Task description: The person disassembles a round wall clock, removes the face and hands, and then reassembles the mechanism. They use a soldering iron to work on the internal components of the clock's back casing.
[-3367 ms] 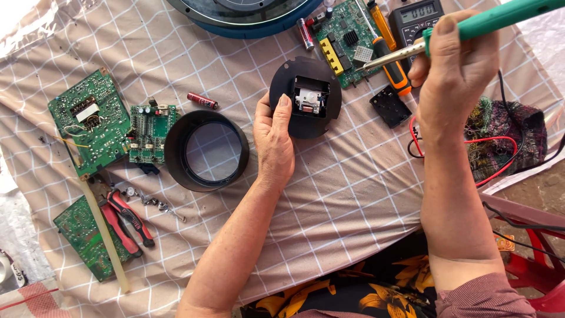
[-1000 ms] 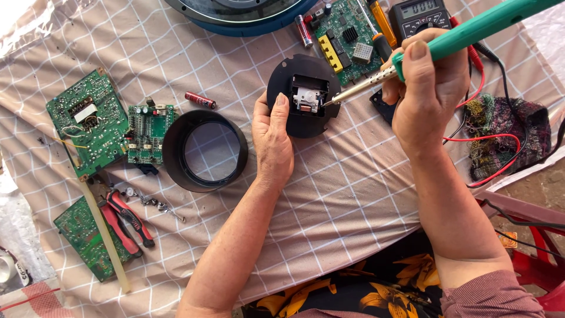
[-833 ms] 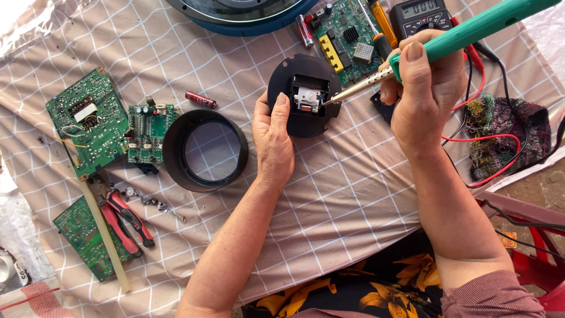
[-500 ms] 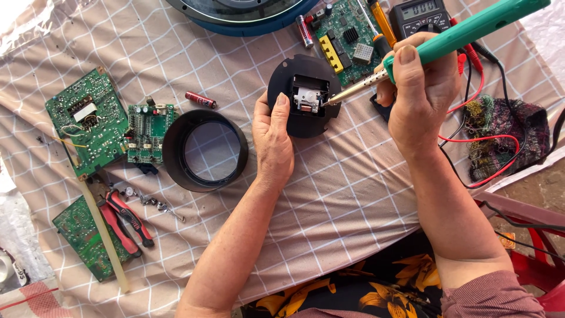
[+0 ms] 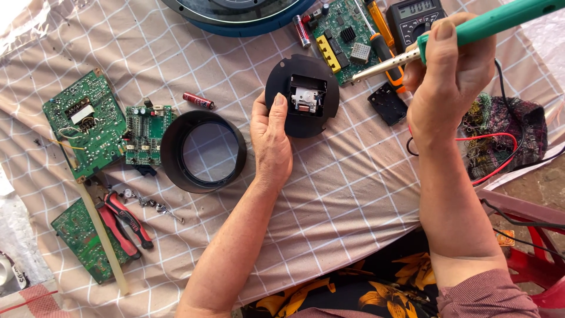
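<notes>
A round black disc [image 5: 279,82] with a small white and black mechanism at its middle lies on the checked cloth. My left hand [image 5: 269,136] holds the disc by its lower left edge, thumb on its face. My right hand [image 5: 450,76] grips a green-handled soldering iron [image 5: 494,20]. Its metal tip points left and hangs over the green circuit board [image 5: 344,36], a little right of the disc and clear of it.
A black ring housing [image 5: 203,151] sits left of my left hand. Green boards [image 5: 88,123], red pliers [image 5: 123,221] and a red battery [image 5: 198,100] lie at the left. A multimeter [image 5: 412,15], a small black cover [image 5: 387,103] and red and black wires [image 5: 500,159] are at the right.
The soldering iron's tip has pulled back to the right, off the mechanism in the disc. My left hand has stayed on the disc.
</notes>
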